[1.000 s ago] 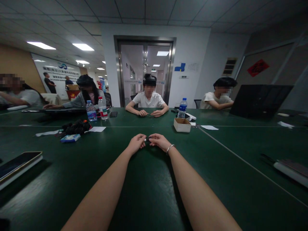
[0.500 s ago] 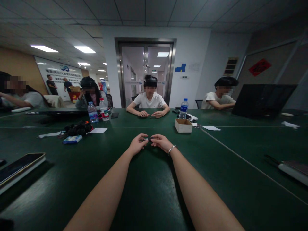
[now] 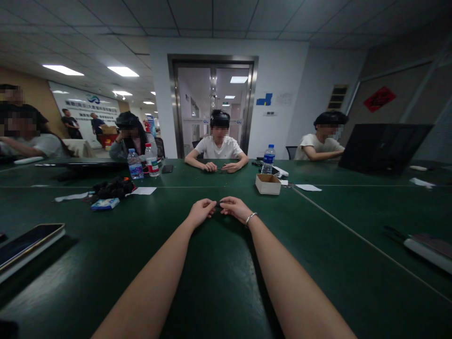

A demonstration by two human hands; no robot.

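Note:
Both of my hands meet over the green table (image 3: 219, 263), fingertips a small gap apart. My left hand (image 3: 202, 213) is closed in a pinch, thumb against forefinger; whatever it holds is hidden or too small to make out. Between the fingertips of my right hand (image 3: 236, 209), also closed in a pinch, a small dark piece (image 3: 221, 203) shows at the edge. Its kind cannot be told at this size. A silver bracelet (image 3: 251, 218) circles my right wrist.
An open cardboard box (image 3: 267, 188) stands beyond my right hand, with a water bottle (image 3: 269, 157) behind it. Leftward lie a blue packet (image 3: 105, 204), dark tangled gear (image 3: 115, 188) and a phone (image 3: 30, 247). Across sits a person (image 3: 219, 147); others sit at both sides.
A silvery bit that showed at my left fingertips is now out of sight, and the pinched left fingers have closed up. At the far left, another person has come into view, standing.

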